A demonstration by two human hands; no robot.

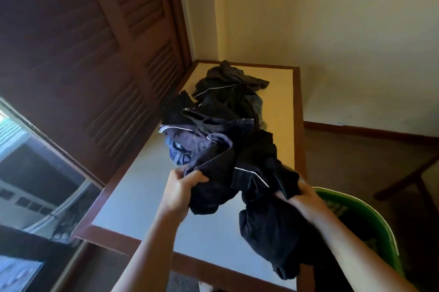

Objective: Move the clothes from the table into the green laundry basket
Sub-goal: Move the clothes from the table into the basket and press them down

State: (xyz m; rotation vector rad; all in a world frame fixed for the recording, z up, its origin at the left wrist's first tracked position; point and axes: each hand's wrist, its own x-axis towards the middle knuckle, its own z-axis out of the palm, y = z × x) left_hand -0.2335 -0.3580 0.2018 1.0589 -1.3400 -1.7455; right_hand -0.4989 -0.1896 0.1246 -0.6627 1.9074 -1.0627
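Observation:
A pile of dark clothes lies along the middle of a cream table with a brown wooden rim. My left hand grips the near end of a black garment with a white stripe. My right hand holds the same garment at its right side, and its lower part hangs over the table's right edge. The green laundry basket stands on the floor at the table's near right corner, partly hidden by the hanging cloth and my right forearm.
Dark louvred wooden doors run along the table's left side. A cream wall stands behind and to the right. A dark wooden furniture leg crosses the carpet right of the basket. A window shows at the lower left.

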